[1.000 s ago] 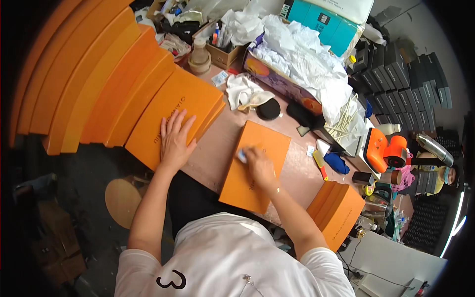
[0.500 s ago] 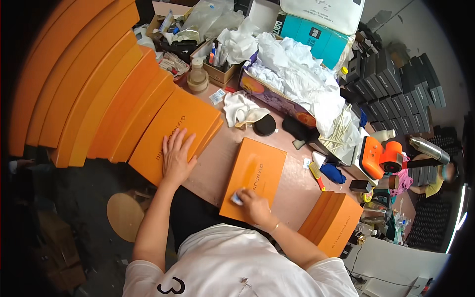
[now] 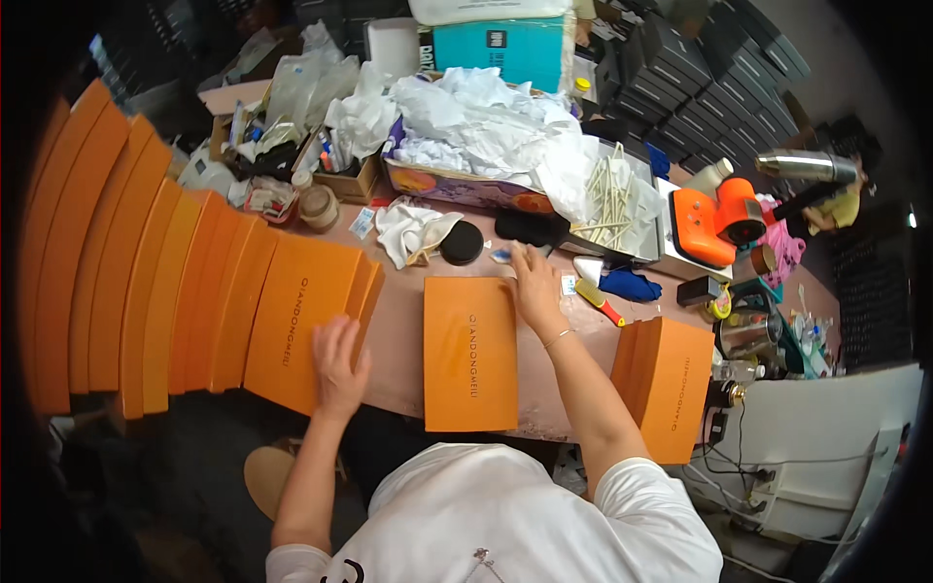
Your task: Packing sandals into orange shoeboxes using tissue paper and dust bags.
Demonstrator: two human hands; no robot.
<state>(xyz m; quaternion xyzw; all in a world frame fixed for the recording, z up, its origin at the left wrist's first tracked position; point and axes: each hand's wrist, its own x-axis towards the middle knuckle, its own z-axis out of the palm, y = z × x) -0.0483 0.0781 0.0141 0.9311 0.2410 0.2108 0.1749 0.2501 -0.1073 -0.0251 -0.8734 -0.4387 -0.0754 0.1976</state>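
Note:
A flat orange box (image 3: 469, 355) lies on the pinkish table (image 3: 397, 335) in front of me. My right hand (image 3: 534, 284) rests at its far right corner, fingers stretched toward the table beyond; whether it holds anything I cannot tell. My left hand (image 3: 336, 364) lies flat, fingers apart, on the nearest orange box (image 3: 294, 325) of the fanned row at my left.
Several orange boxes (image 3: 136, 291) fan out to the left; two more (image 3: 671, 384) stand at the right. Behind are a white cloth (image 3: 408, 228), a black round lid (image 3: 461, 243), crumpled white paper (image 3: 486, 126), an orange tape dispenser (image 3: 714, 219) and a red-handled cutter (image 3: 598, 301).
My right hand moved from the near edge of the middle box up to its far right corner. The view shifted and the box now lies straighter. My left hand stayed on the stacked box.

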